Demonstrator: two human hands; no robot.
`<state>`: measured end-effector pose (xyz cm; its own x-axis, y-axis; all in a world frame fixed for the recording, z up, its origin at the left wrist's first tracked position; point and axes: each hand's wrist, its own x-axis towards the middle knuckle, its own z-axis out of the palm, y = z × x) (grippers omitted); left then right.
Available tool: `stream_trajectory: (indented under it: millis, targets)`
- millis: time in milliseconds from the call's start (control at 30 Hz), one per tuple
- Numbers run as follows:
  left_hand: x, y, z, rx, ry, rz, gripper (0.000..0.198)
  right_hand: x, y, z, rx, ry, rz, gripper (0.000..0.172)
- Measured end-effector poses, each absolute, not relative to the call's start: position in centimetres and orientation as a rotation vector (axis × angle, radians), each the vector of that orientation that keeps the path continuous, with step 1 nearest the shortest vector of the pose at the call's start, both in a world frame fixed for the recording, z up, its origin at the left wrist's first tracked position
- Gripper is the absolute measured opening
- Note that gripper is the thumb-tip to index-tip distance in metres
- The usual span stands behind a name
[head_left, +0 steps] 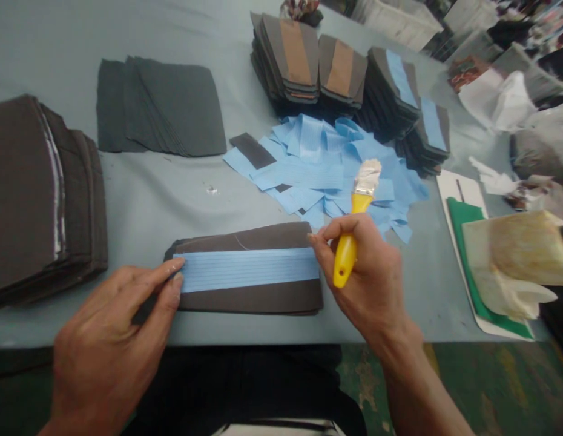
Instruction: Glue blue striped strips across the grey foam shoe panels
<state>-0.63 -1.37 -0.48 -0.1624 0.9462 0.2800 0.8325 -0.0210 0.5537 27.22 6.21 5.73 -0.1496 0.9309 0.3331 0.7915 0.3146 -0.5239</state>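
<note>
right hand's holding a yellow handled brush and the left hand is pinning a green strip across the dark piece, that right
The strip is blue, not green, as the head view shows. The left hand is pinning the blue strip across the dark piece, and the right hand holds the yellow-handled brush.

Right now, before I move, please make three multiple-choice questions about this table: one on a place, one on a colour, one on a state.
1. Where does the blue ribbed strip lie?
A) Across the dark panel
B) Inside a plastic bag
C) On the floor

2. What colour is the handle of the brush?
A) Red
B) Yellow
C) Blue

3. What is the state of the right hand?
A) Empty
B) Lying flat on the table
C) Holding the brush

1: A, the strip runs along the panel's middle.
2: B, the handle shows plainly yellow.
3: C, the fingers curl around the handle.
</note>
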Motion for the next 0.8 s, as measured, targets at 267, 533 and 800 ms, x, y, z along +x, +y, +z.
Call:
stream_trajectory:
  millis: [267, 533, 800]
  targets:
    - [-0.8, -1.3, -0.3, 1.997, 1.936, 0.965, 0.027, 21.1, 7.7, 2.0, -1.368, -2.293, -0.088, 0.016]
    - [-0.6, -1.3, -0.5, 1.924, 1.947, 0.994, 0.025, 24.8, 8.4, 1.1, -1.422, -2.329, -0.303, 0.016]
    - [-0.3, -1.2, -0.4, 1.875, 1.998, 0.983, 0.025, 28.4, 8.0, 2.1, -1.418, -2.236, -0.439, 0.016]
